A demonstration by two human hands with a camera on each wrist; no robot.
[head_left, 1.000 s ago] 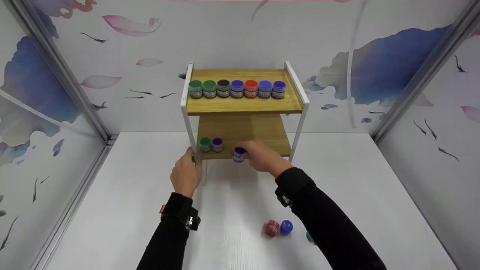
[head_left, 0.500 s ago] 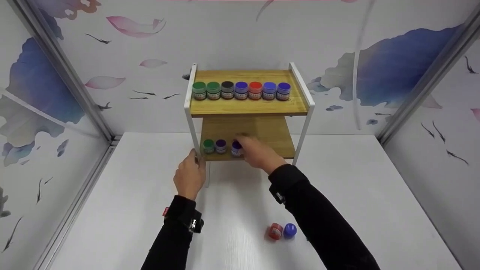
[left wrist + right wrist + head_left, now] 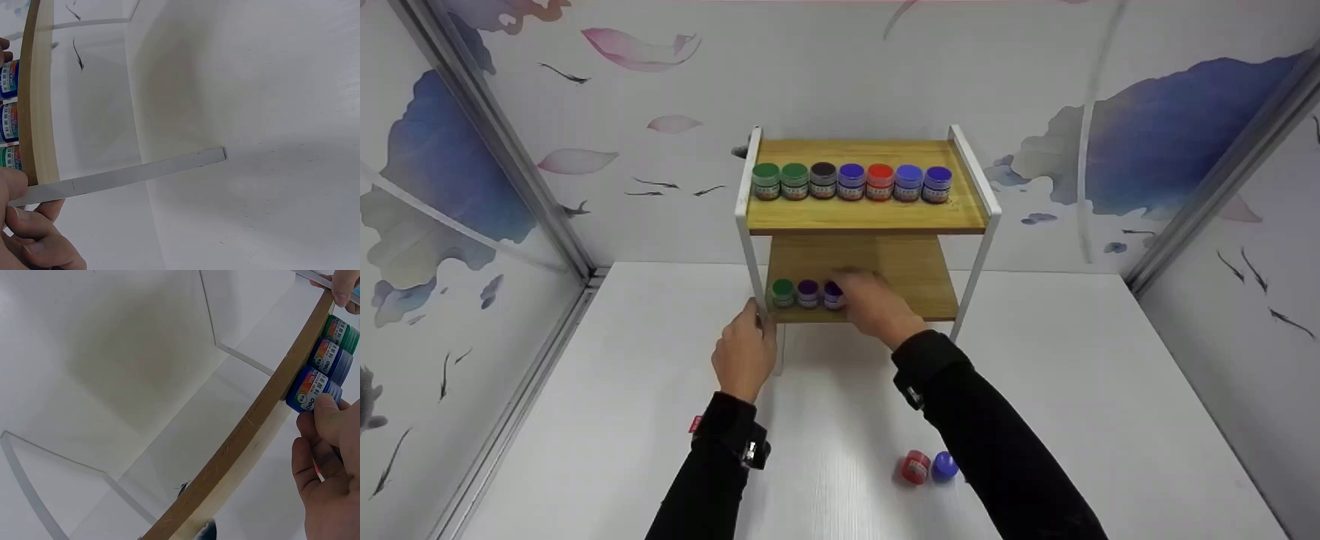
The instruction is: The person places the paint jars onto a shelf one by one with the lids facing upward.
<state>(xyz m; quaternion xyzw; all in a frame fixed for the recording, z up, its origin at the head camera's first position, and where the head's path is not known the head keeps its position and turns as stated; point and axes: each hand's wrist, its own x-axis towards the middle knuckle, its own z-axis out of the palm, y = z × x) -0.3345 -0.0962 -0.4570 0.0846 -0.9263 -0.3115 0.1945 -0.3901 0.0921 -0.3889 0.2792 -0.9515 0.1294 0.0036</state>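
A two-tier wooden rack [image 3: 870, 217] with a white frame stands at the back of the table. My left hand [image 3: 748, 337] grips its front left leg [image 3: 129, 174], thumb and fingers [image 3: 31, 239] wrapped round the bar. My right hand [image 3: 861, 298] reaches onto the lower shelf [image 3: 911, 270] and holds a blue-lidded jar [image 3: 832, 295], with the thumb [image 3: 332, 417] against its side. The blue-lidded jar [image 3: 311, 391] stands on the shelf next to a purple jar [image 3: 808, 292] and a green jar [image 3: 782, 291]. Most of that hand's other fingers are hidden.
Several jars with green, dark, blue and red lids line the top shelf [image 3: 780, 216]. On the white table [image 3: 585, 420] in front, a red jar [image 3: 916, 466] and a blue jar [image 3: 944, 466] lie beside my right forearm. Patterned walls close in the back and sides.
My right hand has carried the blue-lidded jar from the shelf's front edge leftward and inward, up to the purple jar. My left hand has stayed on the leg.
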